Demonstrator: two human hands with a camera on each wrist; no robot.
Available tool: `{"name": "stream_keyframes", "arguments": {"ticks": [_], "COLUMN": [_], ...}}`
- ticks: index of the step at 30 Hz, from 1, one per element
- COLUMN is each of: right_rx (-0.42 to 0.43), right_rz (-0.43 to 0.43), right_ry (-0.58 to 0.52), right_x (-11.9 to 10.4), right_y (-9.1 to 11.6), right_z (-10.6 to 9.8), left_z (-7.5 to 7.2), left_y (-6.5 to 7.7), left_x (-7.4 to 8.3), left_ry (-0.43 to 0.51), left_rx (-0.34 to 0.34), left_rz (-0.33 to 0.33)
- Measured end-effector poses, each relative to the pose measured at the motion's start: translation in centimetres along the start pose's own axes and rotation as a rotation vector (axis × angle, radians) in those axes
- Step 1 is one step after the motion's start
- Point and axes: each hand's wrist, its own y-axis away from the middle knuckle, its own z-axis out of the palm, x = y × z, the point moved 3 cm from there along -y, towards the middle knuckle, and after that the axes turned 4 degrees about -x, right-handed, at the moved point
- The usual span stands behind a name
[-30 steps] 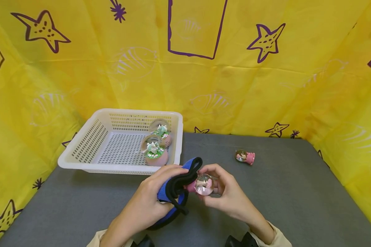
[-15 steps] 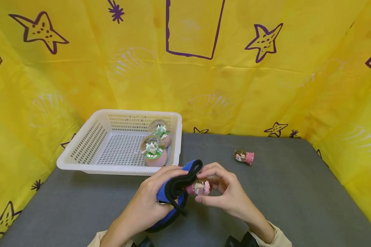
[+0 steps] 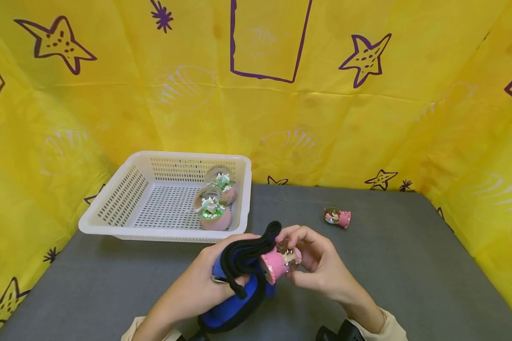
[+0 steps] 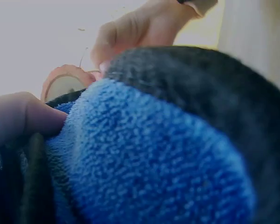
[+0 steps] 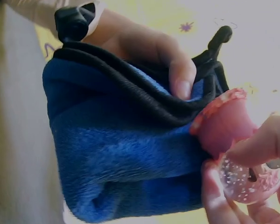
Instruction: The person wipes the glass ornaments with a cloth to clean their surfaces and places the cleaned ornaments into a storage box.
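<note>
Globe [image 3: 281, 262] at pouch [image 3: 239, 293] mouth (pink-based)

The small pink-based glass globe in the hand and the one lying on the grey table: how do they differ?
The held pink-based glass globe is pinched by the right hand beside the blue fleece pouch; the lone pink-based globe lies untouched, on its side, on the grey table. Both have pink bases and clear domes.

Grey table [image 3: 392, 265] with basket [image 3: 111, 215], globe [image 3: 338, 217]
</note>
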Motion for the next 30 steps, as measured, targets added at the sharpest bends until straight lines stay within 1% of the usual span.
{"name": "stream_keyframes", "arguments": {"ticks": [4, 6, 8, 10, 13, 15, 18, 20, 22, 24, 27, 30], "right_rx": [0.005, 0.009, 0.023, 0.045, 0.075, 0.090, 0.118, 0.152, 0.189, 0.223, 0.267, 0.309], "right_rz": [-0.009, -0.020, -0.030, -0.037, -0.041, -0.048, -0.059, -0.067, -0.088, -0.112, -0.157, -0.202], "right_ry": [-0.086, -0.096, -0.097, -0.097, -0.126, -0.145, -0.141, -0.108, -0.051, 0.028, 0.173, 0.286], "right_x": [0.0, -0.1, -0.2, -0.2, 0.0, 0.0, -0.1, -0.3, -0.5, -0.7, -0.9, -1.1], "right_y": [0.0, 0.0, 0.0, 0.1, 0.1, 0.1, 0.2, 0.1, 0.0, 0.0, 0.1, 0.1], "right_z": [0.1, 0.2, 0.3, 0.3, 0.2, 0.1, -0.1, 0.0, 0.1, 0.4, 0.9, 1.3], "left_z": [-0.3, -0.4, -0.4, -0.4, -0.4, -0.4, -0.3, -0.3, -0.3, -0.4, -0.4, -0.3], "left_y": [0.1, 0.2, 0.2, 0.2, 0.3, 0.4, 0.3, 0.2, 0.2, 0.2, 0.2, 0.1], "left_x": [0.3, 0.4, 0.4, 0.4, 0.2, 0.2, 0.3, 0.4, 0.4, 0.3, 0.1, 0.0], "left_ry": [0.068, 0.083, 0.078, 0.057, 0.040, 0.049, 0.083, 0.101, 0.116, 0.127, 0.127, 0.133], "left_rx": [0.004, 0.010, 0.018, 0.034, 0.050, 0.055, 0.049, 0.056, 0.069, 0.092, 0.120, 0.127], "left_rz": [0.001, 0.019, 0.030, 0.022, -0.024, -0.049, -0.026, -0.001, 0.008, -0.016, -0.061, -0.096]}}
